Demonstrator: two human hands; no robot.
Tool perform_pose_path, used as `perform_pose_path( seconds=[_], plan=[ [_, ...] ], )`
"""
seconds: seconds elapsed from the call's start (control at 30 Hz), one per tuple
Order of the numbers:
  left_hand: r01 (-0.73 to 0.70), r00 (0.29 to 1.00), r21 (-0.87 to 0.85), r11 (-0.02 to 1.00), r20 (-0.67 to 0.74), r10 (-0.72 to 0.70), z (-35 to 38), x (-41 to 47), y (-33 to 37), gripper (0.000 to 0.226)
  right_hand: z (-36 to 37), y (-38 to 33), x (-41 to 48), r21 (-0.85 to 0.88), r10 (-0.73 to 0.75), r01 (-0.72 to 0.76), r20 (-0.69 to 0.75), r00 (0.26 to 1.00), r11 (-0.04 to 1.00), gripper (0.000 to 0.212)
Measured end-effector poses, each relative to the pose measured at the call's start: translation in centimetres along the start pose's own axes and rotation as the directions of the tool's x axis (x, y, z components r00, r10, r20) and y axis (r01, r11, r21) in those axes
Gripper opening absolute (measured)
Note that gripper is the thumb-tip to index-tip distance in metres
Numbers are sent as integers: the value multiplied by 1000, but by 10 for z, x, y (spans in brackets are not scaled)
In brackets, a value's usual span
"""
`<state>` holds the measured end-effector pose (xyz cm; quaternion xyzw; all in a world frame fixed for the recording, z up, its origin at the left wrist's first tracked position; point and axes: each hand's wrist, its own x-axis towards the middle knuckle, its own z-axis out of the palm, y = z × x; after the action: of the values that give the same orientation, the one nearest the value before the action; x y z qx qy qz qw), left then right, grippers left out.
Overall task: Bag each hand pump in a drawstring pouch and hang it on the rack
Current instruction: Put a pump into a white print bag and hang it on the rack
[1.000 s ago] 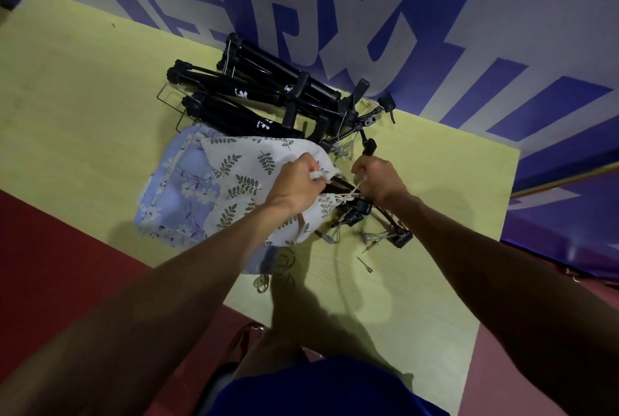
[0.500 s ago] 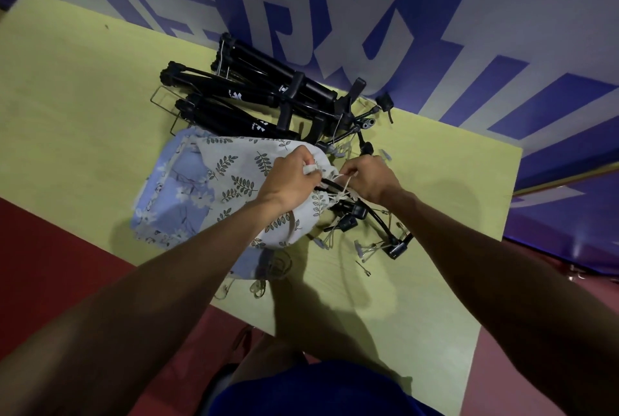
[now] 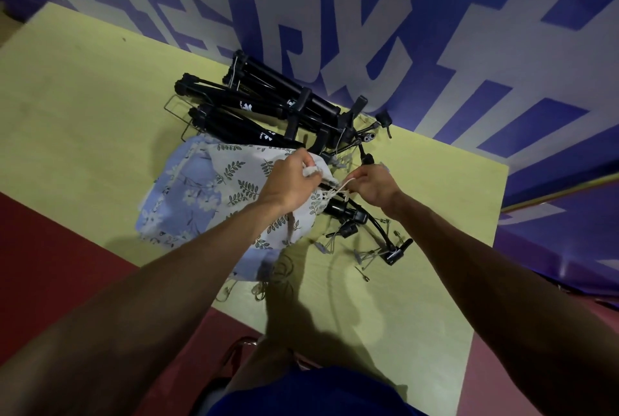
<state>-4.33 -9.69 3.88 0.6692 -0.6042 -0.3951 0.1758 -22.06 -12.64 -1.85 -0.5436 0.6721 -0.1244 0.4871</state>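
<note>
A white leaf-print drawstring pouch [image 3: 244,181] lies on the yellow-green table [image 3: 83,121] with a black hand pump [image 3: 348,213] sticking out of its mouth. My left hand [image 3: 291,181] grips the gathered mouth of the pouch. My right hand [image 3: 375,186] pinches the white drawstring [image 3: 341,188] and holds it taut just right of the mouth. Under the white pouch lies a blue flowered pouch [image 3: 181,201]. Several black hand pumps [image 3: 268,111] are piled behind the pouches, against the wall. No rack is in view.
Loose clips and pump needles [image 3: 368,253] lie scattered on the table right of the pouch, beside a black hose end [image 3: 397,250]. A blue and white lettered wall [image 3: 368,30] rises behind the table. The red floor [image 3: 50,248] lies along the near left edge.
My right hand has drawn the string out a little to the right, away from the pouch mouth. My left hand keeps its grip on the mouth. The view has shifted slightly.
</note>
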Motion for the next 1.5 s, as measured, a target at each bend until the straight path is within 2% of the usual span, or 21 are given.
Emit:
perform_pose_path(
  seconds=[0.1, 0.33, 0.5, 0.57, 0.67, 0.73, 0.87, 1.0, 1.07, 1.2, 1.37, 1.47, 1.5],
  plan=[
    [3, 1000, -13, 1000, -3, -3, 1, -2, 0, 11, 0, -2, -3, 139, 34, -33, -5, 999, 990, 22],
    [0, 1000, -18, 1000, -22, 0, -1, -4, 4, 11, 0, -4, -5, 281, 51, -27, -77, 996, 959, 25],
    [2, 999, 4, 1000, -35, -2, 0, -1, 5, 10, -2, -4, -7, 451, 69, -64, 5, 998, 890, 25],
    [-6, 999, 0, 1000, -45, 6, 0, -1, 6, 11, -4, -4, -10, 416, 46, -62, 47, 998, 907, 27],
    [-16, 998, -6, 1000, -68, 16, -2, -3, 7, 12, -13, -14, -19, 270, -50, 35, 50, 998, 962, 28],
    [-20, 996, -16, 1000, -82, 18, -5, -3, 5, 12, -22, -29, -29, 236, -129, 111, 63, 990, 965, 28],
    [-21, 995, -47, 999, -96, 17, -10, -7, 6, 10, -35, -59, -48, 299, -232, 193, 99, 968, 935, 22],
    [-42, 991, -141, 989, -128, 24, -31, -13, 13, 8, -31, -87, -64, 351, -303, 255, 89, 949, 901, 27],
    [-89, 985, -191, 977, -164, 58, -47, -16, 18, 5, -30, -106, -71, 343, -352, 309, 69, 933, 887, 28],
    [-183, 963, -167, 969, -228, 142, -93, -20, 32, 21, -38, -156, -89, 376, -442, 426, -48, 896, 823, 31],
    [-275, 955, -131, 953, -148, 255, -142, -25, 54, 21, -56, -218, -113, 427, -542, 550, -153, 826, 718, 27],
    [-385, 922, -159, 909, -112, 370, -153, -29, 65, 13, -63, -246, -126, 439, -596, 609, -188, 781, 660, 29],
    [-424, 905, -174, 889, -123, 408, -156, -30, 69, 18, -67, -254, -131, 442, -604, 622, -203, 771, 646, 29]
  ],
)
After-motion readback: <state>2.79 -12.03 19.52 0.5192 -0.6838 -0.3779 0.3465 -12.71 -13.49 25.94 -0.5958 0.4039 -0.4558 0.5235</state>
